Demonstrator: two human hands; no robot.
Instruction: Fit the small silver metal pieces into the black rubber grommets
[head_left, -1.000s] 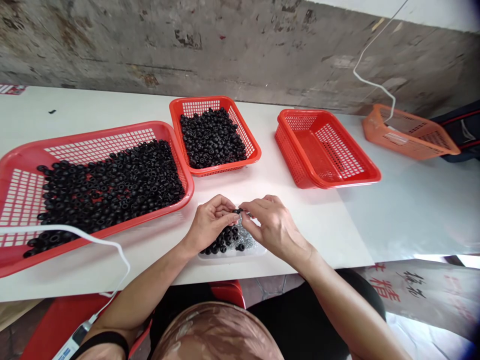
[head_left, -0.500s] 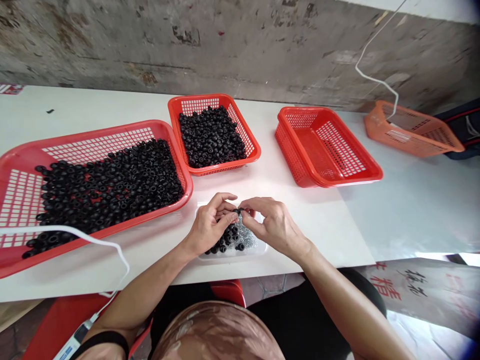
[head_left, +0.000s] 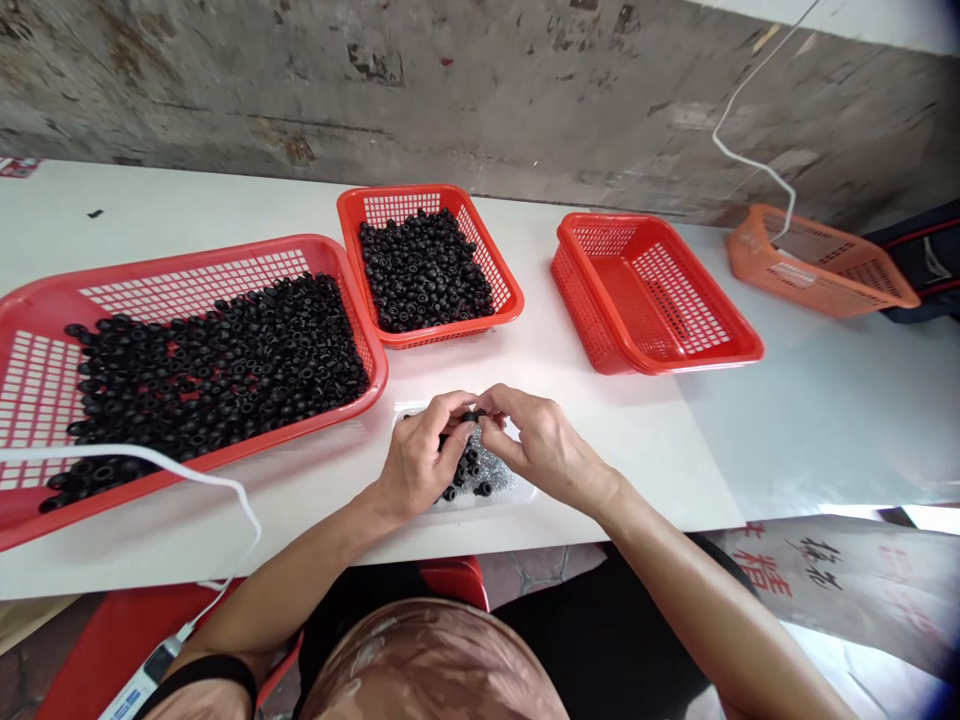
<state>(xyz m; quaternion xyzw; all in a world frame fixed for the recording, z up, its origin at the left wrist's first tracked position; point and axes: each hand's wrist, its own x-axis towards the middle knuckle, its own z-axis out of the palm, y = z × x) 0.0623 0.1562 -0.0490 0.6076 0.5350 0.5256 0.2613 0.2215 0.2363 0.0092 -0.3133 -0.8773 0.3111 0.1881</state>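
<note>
Over a clear plastic tray (head_left: 525, 492) near the table's front edge, my two hands meet fingertip to fingertip. My left hand (head_left: 426, 452) pinches a small black part (head_left: 470, 416). Thumb and forefinger of my right hand (head_left: 536, 440) close on a black piece touching it; the fingers partly hide both. Inside the tray lie several black parts (head_left: 483, 489) on the left and many small clear or silvery pieces (head_left: 495, 465) on the right.
A large red basket (head_left: 180, 272) of black parts stands at left, a smaller red basket (head_left: 510, 308) of them behind. Stacked red baskets (head_left: 637, 350) and an orange basket (head_left: 817, 285) stand right. A white cable (head_left: 180, 467) crosses the left.
My left hand's fingers have drawn in and its forefinger now bends toward my right hand. The view has shifted slightly. Both hands remain over the tray.
</note>
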